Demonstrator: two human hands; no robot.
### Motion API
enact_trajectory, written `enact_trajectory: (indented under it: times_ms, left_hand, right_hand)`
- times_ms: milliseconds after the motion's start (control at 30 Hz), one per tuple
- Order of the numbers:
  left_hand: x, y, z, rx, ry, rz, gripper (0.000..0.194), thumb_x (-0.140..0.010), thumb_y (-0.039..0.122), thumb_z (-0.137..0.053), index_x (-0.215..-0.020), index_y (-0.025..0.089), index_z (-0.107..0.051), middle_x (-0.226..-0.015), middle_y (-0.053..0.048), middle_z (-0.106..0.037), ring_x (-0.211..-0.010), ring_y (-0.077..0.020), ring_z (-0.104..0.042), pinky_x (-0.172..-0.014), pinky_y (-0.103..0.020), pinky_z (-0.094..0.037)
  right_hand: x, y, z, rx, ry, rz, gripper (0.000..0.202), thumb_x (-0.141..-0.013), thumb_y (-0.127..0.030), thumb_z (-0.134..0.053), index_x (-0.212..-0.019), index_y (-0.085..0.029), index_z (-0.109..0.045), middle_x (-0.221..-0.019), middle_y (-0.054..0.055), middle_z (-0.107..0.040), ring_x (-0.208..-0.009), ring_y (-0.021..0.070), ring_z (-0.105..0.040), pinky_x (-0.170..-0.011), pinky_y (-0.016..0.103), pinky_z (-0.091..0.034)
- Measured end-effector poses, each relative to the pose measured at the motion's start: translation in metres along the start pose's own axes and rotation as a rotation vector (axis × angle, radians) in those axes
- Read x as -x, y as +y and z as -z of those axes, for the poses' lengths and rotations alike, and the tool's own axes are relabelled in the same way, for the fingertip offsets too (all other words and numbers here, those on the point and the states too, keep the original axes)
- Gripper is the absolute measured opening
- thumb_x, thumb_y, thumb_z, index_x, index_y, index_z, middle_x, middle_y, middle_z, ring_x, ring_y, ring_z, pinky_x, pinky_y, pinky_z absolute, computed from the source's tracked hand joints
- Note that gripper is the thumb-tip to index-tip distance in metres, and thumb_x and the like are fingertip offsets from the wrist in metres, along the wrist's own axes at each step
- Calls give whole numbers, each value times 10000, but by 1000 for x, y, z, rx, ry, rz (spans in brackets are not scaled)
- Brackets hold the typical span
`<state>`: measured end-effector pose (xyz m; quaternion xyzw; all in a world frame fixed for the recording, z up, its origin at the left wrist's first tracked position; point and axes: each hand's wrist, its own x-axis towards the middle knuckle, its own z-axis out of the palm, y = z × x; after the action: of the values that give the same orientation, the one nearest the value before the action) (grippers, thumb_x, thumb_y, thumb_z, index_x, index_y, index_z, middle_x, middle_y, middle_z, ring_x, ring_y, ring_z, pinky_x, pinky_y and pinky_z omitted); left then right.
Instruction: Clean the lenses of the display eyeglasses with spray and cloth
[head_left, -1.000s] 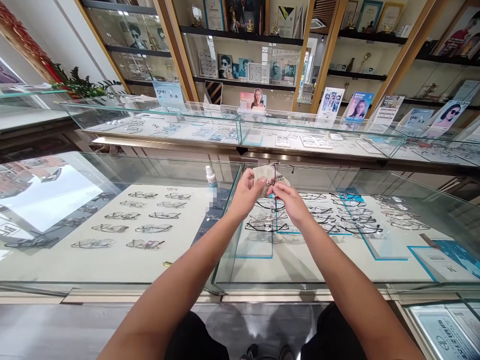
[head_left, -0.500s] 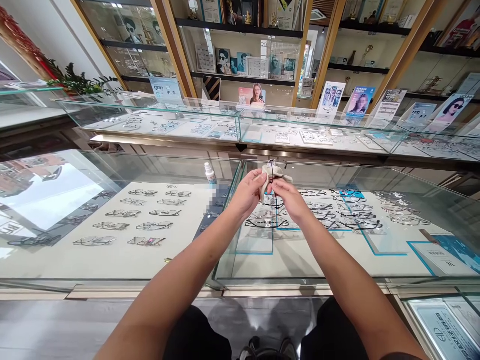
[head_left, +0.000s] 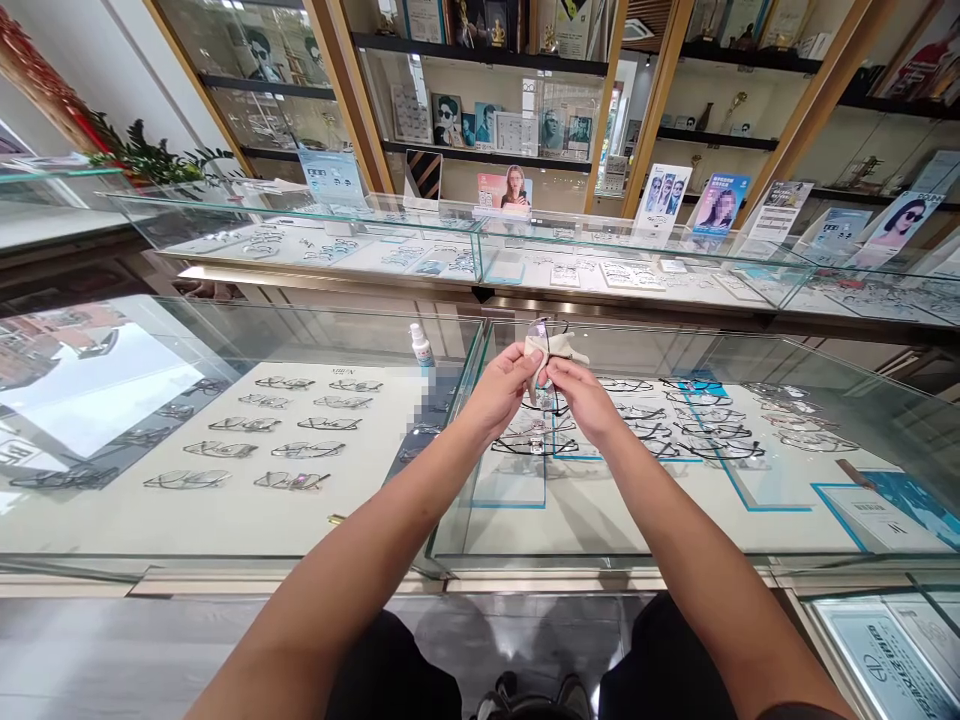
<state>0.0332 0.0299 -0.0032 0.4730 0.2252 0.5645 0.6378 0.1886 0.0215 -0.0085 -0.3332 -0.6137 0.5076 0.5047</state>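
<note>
Both my hands are raised over the glass display counter, close together near the middle of the view. My left hand [head_left: 504, 390] pinches a pale beige cloth [head_left: 576, 348] folded around part of a pair of dark-framed glasses [head_left: 557, 327]. At the right side of the same glasses, my right hand [head_left: 586, 398] has its fingers closed on the frame, its fingertips near the left hand's. One lens shows above the cloth, and a dark temple hangs below. The fingers and cloth hide the rest of the frame.
A white spray bottle [head_left: 421, 346] stands on the counter, left of my hands. Rows of glasses [head_left: 307, 451] lie under the glass on both sides. Behind is a second glass counter [head_left: 480, 215] with standing cards, then tall shelves [head_left: 480, 56].
The glasses and cloth have turned slightly between my fingers, and the cloth's folds have shifted. Both hands stay in nearly the same place and keep their hold.
</note>
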Motion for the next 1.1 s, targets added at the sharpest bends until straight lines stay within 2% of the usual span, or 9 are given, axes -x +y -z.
enact_trajectory:
  times_ms: [167, 300, 400, 500, 600, 767, 933, 1100]
  left_hand:
    - [1, 2, 0, -7, -21, -17, 460, -790, 490, -931, -885, 178, -607, -642, 19, -642, -637, -103, -576, -653, -201, -464]
    - [-1, 8, 2, -3, -37, 0, 483, -797, 494, -927, -993, 173, -623, -623, 26, -649, -551, -99, -568, -583, -206, -461]
    - [-2, 14, 3, 9, -36, 0, 529, -771, 491, -944, -1057, 167, -640, -686, 20, -688, -496, -95, -576, -542, -223, -472]
    - [-3, 17, 5, -5, -55, 2, 514, -778, 496, -937, -1054, 163, -658, -718, 1, -712, -510, -108, -619, -534, -226, -488]
    - [-3, 16, 8, -43, -95, 20, 476, -811, 516, -909, -996, 154, -660, -661, -8, -701, -529, -117, -637, -541, -213, -491]
    - [-3, 15, 12, -107, -125, 43, 470, -830, 534, -893, -950, 170, -620, -605, -11, -695, -550, -125, -643, -564, -207, -498]
    - [-2, 18, 11, -95, -123, 53, 548, -753, 494, -958, -1061, 160, -652, -645, 6, -705, -528, -121, -650, -542, -200, -480]
    - [1, 17, 7, -60, -114, 57, 543, -787, 468, -939, -1128, 167, -643, -622, 17, -687, -543, -109, -633, -563, -179, -466]
  right_hand:
    - [0, 0, 1, -29, -34, -7, 346, -925, -546, -670, -770, -237, -693, -885, 37, -579, -919, 221, -508, -889, 358, -411]
    - [0, 0, -1, -40, -79, -9, 328, -931, -494, -662, -745, -225, -683, -904, 35, -589, -944, 210, -504, -892, 333, -389]
    - [1, -2, -4, -40, -114, -13, 331, -923, -491, -659, -732, -220, -671, -908, 35, -582, -918, 202, -488, -858, 327, -374]
    - [2, -3, -6, -56, -143, -15, 337, -932, -490, -651, -730, -221, -652, -875, 28, -558, -875, 195, -461, -834, 332, -357]
    - [3, -4, -5, -80, -165, -23, 335, -957, -470, -636, -732, -222, -635, -850, 21, -548, -848, 189, -447, -837, 340, -345]
    - [4, -3, -4, -114, -164, -61, 332, -961, -467, -641, -735, -223, -641, -845, 22, -550, -858, 193, -464, -844, 344, -347]
    - [3, 2, -5, -145, -147, -69, 338, -953, -460, -668, -722, -214, -670, -860, 24, -564, -873, 188, -472, -871, 342, -351]
    - [3, -1, -7, -157, -138, -71, 345, -928, -490, -694, -720, -215, -671, -851, 22, -573, -868, 189, -474, -854, 338, -357]
